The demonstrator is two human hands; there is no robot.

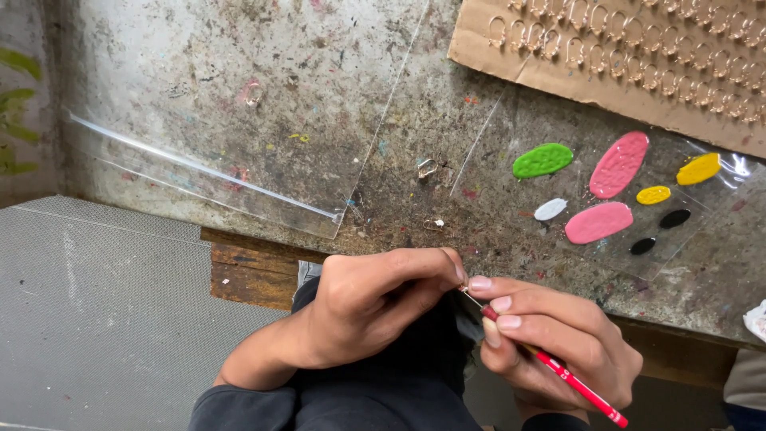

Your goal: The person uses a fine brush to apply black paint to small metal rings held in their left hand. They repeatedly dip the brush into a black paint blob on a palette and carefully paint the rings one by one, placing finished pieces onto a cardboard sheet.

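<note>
The right hand (558, 339) is closed around a thin red brush (570, 381), gripping it like a pen, with the handle running back past the palm and the fine tip pointing towards the left hand (375, 299). The left hand's fingertips are pinched tight just at that tip; what they hold is too small and hidden to make out. Above the grip, on the stained worktable (319, 96), lies a clear plastic sheet (630, 239) carrying blobs of paint, the pink blob (598, 222) nearest. Further up and to the right, a cardboard sheet (511, 48) bears rows of small metal rings (638, 48).
</note>
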